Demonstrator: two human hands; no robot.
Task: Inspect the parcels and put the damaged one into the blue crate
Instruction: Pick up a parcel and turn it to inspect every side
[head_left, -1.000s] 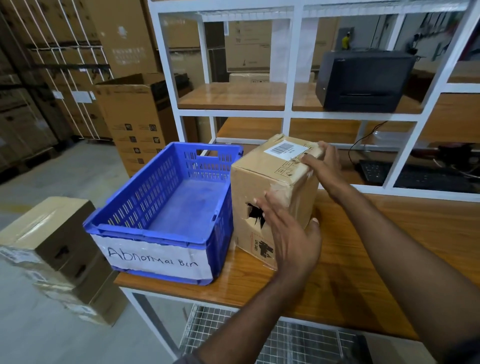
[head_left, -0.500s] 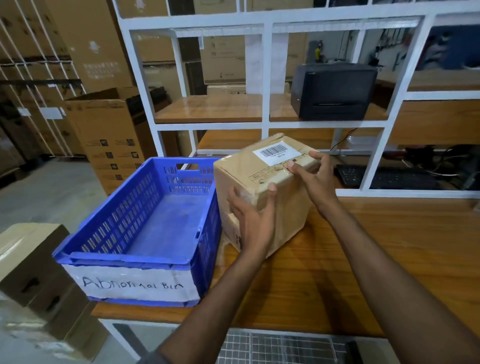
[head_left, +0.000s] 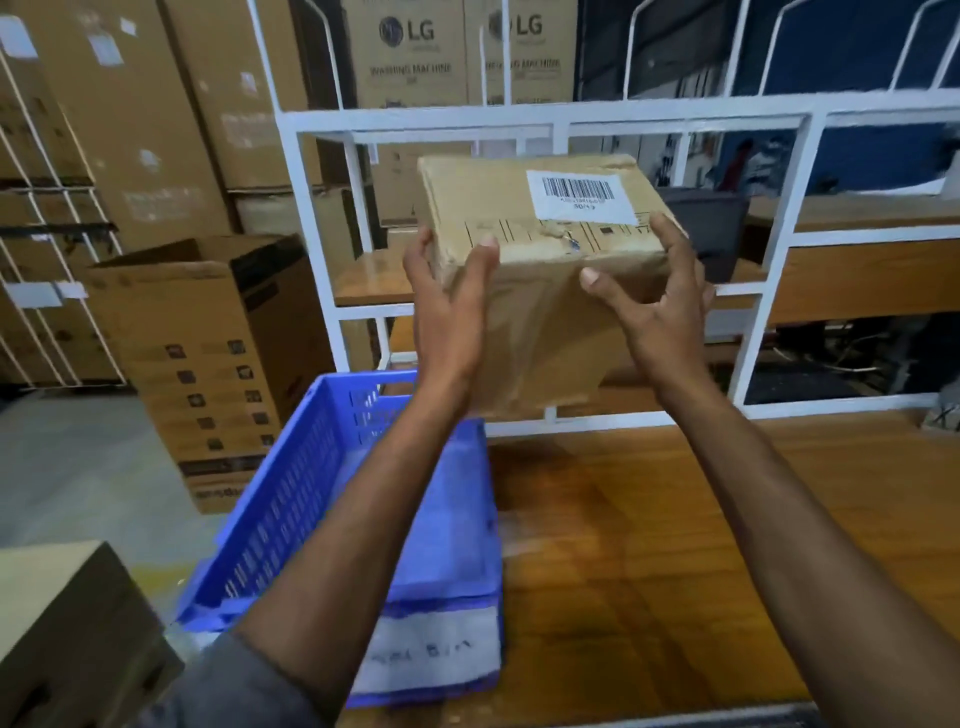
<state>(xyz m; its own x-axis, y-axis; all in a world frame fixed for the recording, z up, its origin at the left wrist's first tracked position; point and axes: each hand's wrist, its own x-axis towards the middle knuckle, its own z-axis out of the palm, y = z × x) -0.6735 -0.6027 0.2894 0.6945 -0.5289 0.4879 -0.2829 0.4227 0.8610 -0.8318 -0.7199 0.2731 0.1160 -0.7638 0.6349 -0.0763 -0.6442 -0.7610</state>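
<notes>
A brown cardboard parcel (head_left: 540, 291) with a white barcode label on its top is held up in the air above the wooden table. My left hand (head_left: 449, 312) grips its left side, thumb over the top edge. My right hand (head_left: 654, 306) grips its right front corner, fingers on the top edge near the label. A small tear shows on the top edge between my hands. The blue crate (head_left: 291, 499) stands below and to the left on the table, with a white handwritten label on its front; nothing is visible inside it.
The wooden table (head_left: 649, 545) stretches right of the crate. A white shelf frame (head_left: 545, 122) stands behind, with a dark device partly hidden by the parcel. Brown cartons (head_left: 208, 353) stand on the floor at left, another carton (head_left: 72, 623) near the bottom left.
Both hands have lifted the parcel off the table to chest height. The torn side that showed earlier has turned out of sight. The camera tilted upward.
</notes>
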